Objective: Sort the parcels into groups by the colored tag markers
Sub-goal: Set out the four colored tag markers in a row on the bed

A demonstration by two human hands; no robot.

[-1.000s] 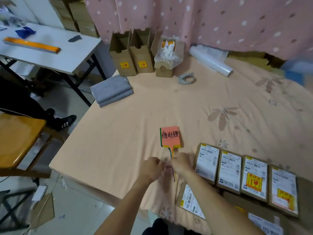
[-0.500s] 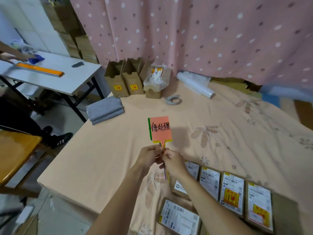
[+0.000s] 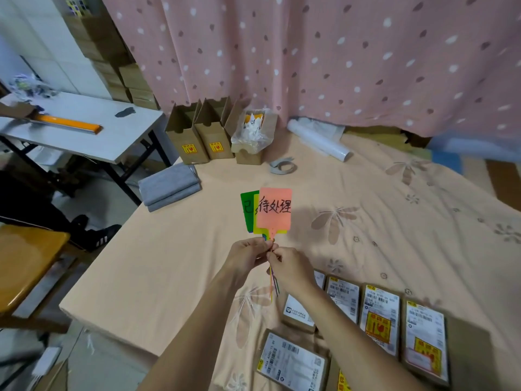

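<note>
1. L hand (image 3: 246,258): fingers curled, thumb + forefinger tips (image 3: 265,245) clamped on the thin stems of three paddle-shaped plastic tag markers (image 3: 275,211).
2. R hand (image 3: 291,270): fingertips (image 3: 275,253) pinched the same stems right beside the L pinch. Hands touched each other.
3. Tag markers stood upright in the air above the sheet, fanned out. Salmon-pink one in front w/ black handwritten characters, yellow one (image 3: 257,221) behind it, green one (image 3: 247,210) rearmost and offset left. Coloured stem ends (image 3: 273,286) hung below the hands.
4. Flat brown cardboard parcels w/ white printed labels (image 3: 380,314) lay in a row on the sheet, just right of the R forearm. The leftmost was partly hidden by the arm. One more parcel (image 3: 293,359) lay nearer the camera. At least two showed orange-yellow stickers.
5. Surface: peach floral sheet (image 3: 169,263) over a wide table.
6. Far edge: three upright open cardboard boxes (image 3: 187,136), the right one holding a clear plastic bag. Near them a roll of clear film (image 3: 318,139), a grey tape roll (image 3: 283,166) and a folded grey cloth (image 3: 170,186) at the left corner.
7. Beyond, to the left: white folding table (image 3: 84,136) w/ orange bar (image 3: 67,124).
</note>
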